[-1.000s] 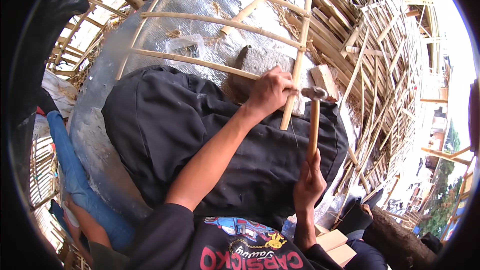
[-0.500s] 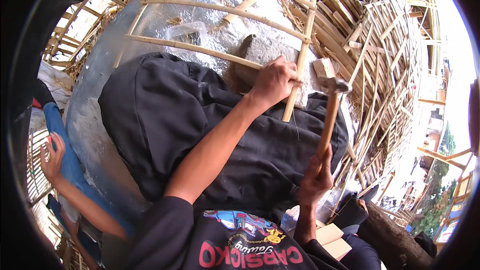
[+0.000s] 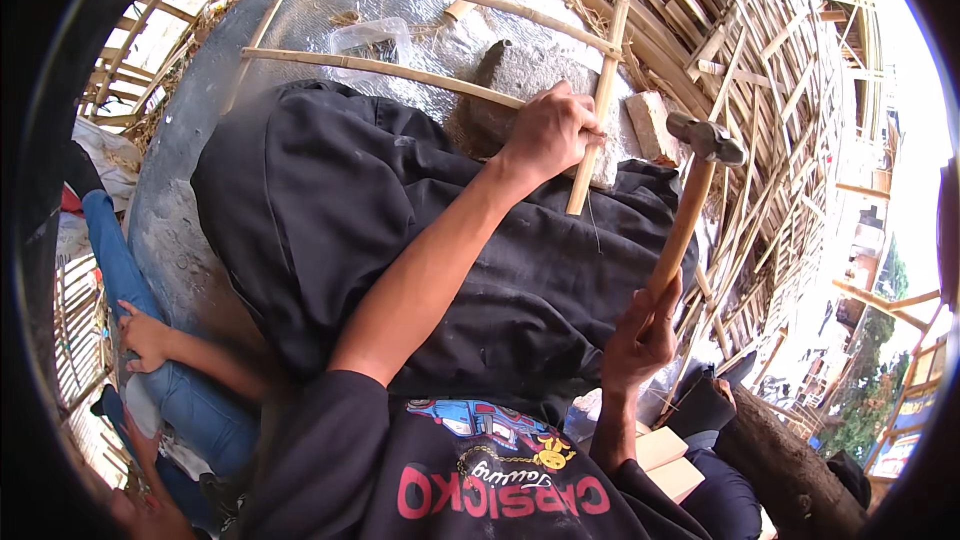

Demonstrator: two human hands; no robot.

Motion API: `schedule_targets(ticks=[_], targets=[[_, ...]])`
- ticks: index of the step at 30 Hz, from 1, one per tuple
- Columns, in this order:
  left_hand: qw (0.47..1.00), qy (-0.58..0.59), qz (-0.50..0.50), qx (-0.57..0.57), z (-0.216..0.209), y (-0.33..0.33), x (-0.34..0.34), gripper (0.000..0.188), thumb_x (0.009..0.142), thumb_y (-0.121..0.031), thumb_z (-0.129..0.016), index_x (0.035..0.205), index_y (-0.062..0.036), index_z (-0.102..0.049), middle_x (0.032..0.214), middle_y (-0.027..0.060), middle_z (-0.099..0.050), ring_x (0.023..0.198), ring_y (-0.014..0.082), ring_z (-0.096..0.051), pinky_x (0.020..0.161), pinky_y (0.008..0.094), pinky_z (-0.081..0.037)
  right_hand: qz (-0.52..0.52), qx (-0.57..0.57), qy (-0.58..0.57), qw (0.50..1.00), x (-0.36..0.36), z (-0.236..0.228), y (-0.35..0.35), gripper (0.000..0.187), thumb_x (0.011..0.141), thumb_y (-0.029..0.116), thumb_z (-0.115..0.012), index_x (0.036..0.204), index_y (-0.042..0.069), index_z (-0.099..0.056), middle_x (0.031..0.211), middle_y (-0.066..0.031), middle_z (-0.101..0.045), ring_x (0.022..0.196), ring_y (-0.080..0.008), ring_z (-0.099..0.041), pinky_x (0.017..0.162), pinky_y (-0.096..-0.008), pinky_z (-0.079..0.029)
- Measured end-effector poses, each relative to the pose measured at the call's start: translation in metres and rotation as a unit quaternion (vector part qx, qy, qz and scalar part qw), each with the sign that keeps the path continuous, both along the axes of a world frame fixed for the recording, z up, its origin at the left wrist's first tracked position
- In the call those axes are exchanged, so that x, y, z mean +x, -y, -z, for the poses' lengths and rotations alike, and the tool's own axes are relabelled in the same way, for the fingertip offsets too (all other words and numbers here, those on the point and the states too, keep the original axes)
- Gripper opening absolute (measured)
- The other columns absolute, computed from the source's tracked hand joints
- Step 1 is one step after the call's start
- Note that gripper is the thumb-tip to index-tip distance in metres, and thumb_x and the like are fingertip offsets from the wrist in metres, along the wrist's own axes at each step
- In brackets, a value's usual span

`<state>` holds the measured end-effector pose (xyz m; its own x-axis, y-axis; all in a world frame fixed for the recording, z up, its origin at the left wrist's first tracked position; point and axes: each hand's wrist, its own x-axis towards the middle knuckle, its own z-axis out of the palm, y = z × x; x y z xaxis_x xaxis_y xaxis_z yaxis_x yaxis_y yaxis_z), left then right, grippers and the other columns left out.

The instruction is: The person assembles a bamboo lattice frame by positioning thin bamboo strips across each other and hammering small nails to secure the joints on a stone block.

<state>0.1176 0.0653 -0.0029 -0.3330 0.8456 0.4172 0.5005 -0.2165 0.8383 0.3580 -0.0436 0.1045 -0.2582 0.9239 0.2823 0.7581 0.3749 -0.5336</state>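
Currently, in the head view, the left hand (image 3: 550, 130) bunches its narrowed fingers against the corner of a pale, ladder-like frame of split bamboo strips (image 3: 390, 70); whether they pinch something small, I cannot tell. That corner lies over a rough grey concrete block (image 3: 540, 68), just beyond the person's lap. The right hand (image 3: 640, 338) wraps its fingers around the wooden handle of a metal-headed hammer (image 3: 686, 225), its head right of the frame and apart from it. A clear plastic container (image 3: 372, 42) sits left of the block.
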Motion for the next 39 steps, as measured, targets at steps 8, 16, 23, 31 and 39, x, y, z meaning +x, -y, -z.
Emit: schedule_targets(ticks=[8,16,23,31,39], targets=[[1.0,-0.01,0.007,0.001,-0.007,-0.001,0.002,0.013,0.076,-0.018,-0.083,0.078,-0.0069,-0.076,0.078,0.0027,-0.067,0.081,0.0255,-0.061,0.074,0.0378,-0.052,-0.062,0.039,0.009,0.997,0.003,0.025,-0.015,0.05,0.098,-0.001,-0.059,0.147,0.001,-0.049,0.093,-0.0091,-0.073,0.072,-0.0041,-0.059,0.06,-0.0225,-0.048],[1.0,-0.006,0.014,0.012,-0.006,-0.001,-0.004,0.01,0.074,-0.017,-0.083,0.08,-0.0091,-0.078,0.079,0.0024,-0.068,0.082,0.025,-0.06,0.074,0.0374,-0.052,-0.018,0.036,-0.001,0.999,0.003,0.007,-0.005,0.05,0.095,-0.004,-0.061,0.144,-0.003,-0.05,0.103,-0.02,-0.072,0.078,-0.0184,-0.068,0.067,-0.029,-0.053],[1.0,0.01,0.03,-0.004,-0.005,-0.004,-0.002,0.01,0.077,-0.013,-0.081,0.082,-0.005,-0.078,0.078,0.0056,-0.068,0.081,0.0258,-0.059,0.076,0.0375,-0.05,-0.048,0.013,0.003,0.999,-0.009,-0.006,0.0,0.052,0.094,-0.006,-0.062,0.144,0.001,-0.053,0.092,-0.0148,-0.071,0.068,-0.0124,-0.06,0.06,-0.0259,-0.048],[1.0,-0.021,0.013,-0.019,-0.005,-0.004,0.0,0.01,0.077,-0.013,-0.082,0.083,-0.0063,-0.078,0.08,0.0036,-0.069,0.08,0.0251,-0.059,0.074,0.0364,-0.05,-0.024,-0.057,0.028,0.998,-0.012,0.005,0.002,0.054,0.095,-0.005,-0.062,0.147,0.001,-0.049,0.11,-0.0208,-0.072,0.082,-0.0121,-0.065,0.069,-0.0238,-0.049],[1.0,-0.015,0.016,0.012,-0.001,-0.004,-0.002,0.009,0.076,-0.014,-0.082,0.083,-0.0086,-0.079,0.08,0.0024,-0.069,0.079,0.0242,-0.058,0.074,0.0352,-0.051,-0.037,0.06,0.014,0.997,-0.016,0.01,0.001,0.053,0.096,-0.006,-0.059,0.147,0.001,-0.049,0.108,-0.0141,-0.073,0.078,-0.0065,-0.058,0.061,-0.0216,-0.045]])
